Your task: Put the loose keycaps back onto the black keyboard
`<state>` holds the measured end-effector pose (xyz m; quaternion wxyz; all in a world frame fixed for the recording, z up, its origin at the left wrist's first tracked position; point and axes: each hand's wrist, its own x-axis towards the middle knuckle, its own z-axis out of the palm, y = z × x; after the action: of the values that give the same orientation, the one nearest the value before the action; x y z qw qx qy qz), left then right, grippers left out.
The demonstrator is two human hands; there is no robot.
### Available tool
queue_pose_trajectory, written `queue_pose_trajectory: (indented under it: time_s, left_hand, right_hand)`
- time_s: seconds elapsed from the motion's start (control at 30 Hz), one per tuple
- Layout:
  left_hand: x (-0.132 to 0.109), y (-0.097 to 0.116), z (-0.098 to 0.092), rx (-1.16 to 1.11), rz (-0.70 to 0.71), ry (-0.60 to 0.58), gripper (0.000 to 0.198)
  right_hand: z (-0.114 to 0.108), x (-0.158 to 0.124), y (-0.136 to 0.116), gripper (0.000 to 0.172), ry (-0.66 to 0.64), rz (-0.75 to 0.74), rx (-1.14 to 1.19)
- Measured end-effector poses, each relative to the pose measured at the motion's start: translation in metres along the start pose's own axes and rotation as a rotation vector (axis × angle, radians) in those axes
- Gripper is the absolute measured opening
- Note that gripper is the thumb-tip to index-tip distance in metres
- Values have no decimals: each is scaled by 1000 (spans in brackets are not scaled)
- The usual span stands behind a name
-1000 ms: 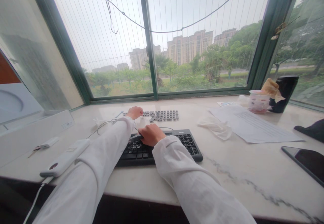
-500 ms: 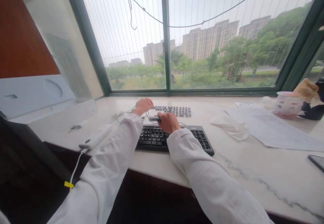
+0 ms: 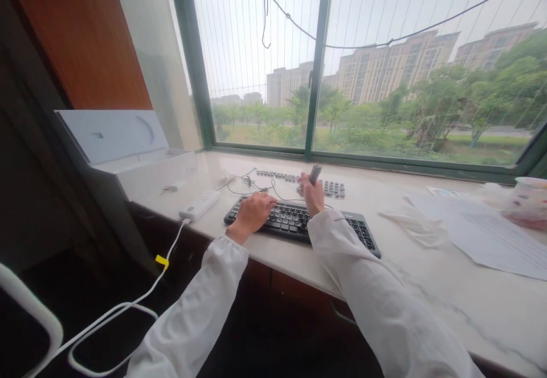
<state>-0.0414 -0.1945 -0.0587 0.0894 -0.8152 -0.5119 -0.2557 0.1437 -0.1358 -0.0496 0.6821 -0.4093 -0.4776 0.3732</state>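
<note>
A black keyboard lies near the counter's front edge, its key positions showing as dark squares with pale outlines. My left hand is over its left part, fingers drawn together at the upper rows. Whatever its fingertips may hold is too small to make out. Above the keyboard's back edge, my right hand is closed around a short dark grey stick-like tool that points upward. Behind the keyboard, grey keycaps are laid out in rows, partly hidden by my right hand.
A thin dark cable lies looped behind the keyboard. To the left are a white power strip and an open white box. On the right lie a crumpled tissue, printed paper and a cup. A window stands behind.
My left hand has come back from beside the keycap rows to the keyboard's left part. My right hand has lifted and turned the tool from lying sideways to upright. The view has swung left.
</note>
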Motion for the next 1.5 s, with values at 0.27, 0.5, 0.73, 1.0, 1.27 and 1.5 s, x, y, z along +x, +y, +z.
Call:
queue_pose_trajectory:
  time_s: [0.27, 0.5, 0.73, 1.0, 1.27, 1.5]
  left_hand:
    - [-19, -3, 13, -28, 39, 61, 28]
    - [-18, -5, 17, -16, 64, -7, 31]
    - [-18, -4, 15, -5, 57, -58, 31]
    - [-17, -5, 16, -24, 85, -57, 31]
    - [-17, -7, 18, -31, 99, -51, 32]
    - [-17, -6, 16, -33, 92, -59, 31]
  right_hand:
    - [32, -14, 20, 43, -162, 85, 323]
    - [39, -20, 31, 44, -192, 73, 254]
    - [40, -22, 31, 46, -183, 44, 152]
    - [43, -28, 25, 47, -220, 55, 153]
    - [47, -17, 25, 43, -195, 106, 65]
    - [57, -15, 33, 44, -108, 89, 74]
